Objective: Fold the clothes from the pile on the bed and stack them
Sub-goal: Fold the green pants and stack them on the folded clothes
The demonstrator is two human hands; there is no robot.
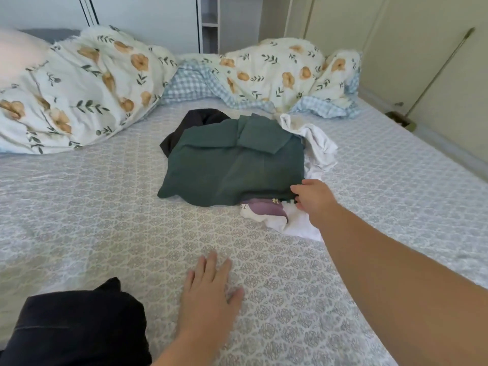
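- The pile of clothes (pixel 237 165) sits in the middle of the bed (pixel 79 207), and we read this as the picking step: a garment is being chosen from the heap before any folding starts.
- At the near left, a black garment (pixel 76 326) lies at the bed's edge by itself, well apart from the pile; we cannot tell whether it is a folded piece that starts the stack or just something set aside.
- Just right of it, our left hand (pixel 208 289) lies flat on the bedsheet, fingers straight and spread, holding nothing. It seems to be bracing us as we lean forward.
- At the pile's left rear, a dark garment (pixel 192 125) peeks out from under the rest.
- On top lies a green shirt (pixel 232 162), spread broadly and covering most of the heap.
- Under its near right edge we see a purple garment (pixel 264 210) and a white garment (pixel 295 225) bunched together.
- Our right hand (pixel 314 199) reaches across to that near right corner, its fingers curled in at the edge of the green shirt and the layers below. They touch the cloth, but whether they have closed on a piece we cannot tell, since the fingertips are hidden.
- More white cloth (pixel 319 146) trails off the pile's right side.
- Next, we judge, the right hand must close on one garment only, likely the green shirt on top, lift it free without dragging the layers beneath, and bring it to the open sheet in front of us, where the left hand can help spread it flat.
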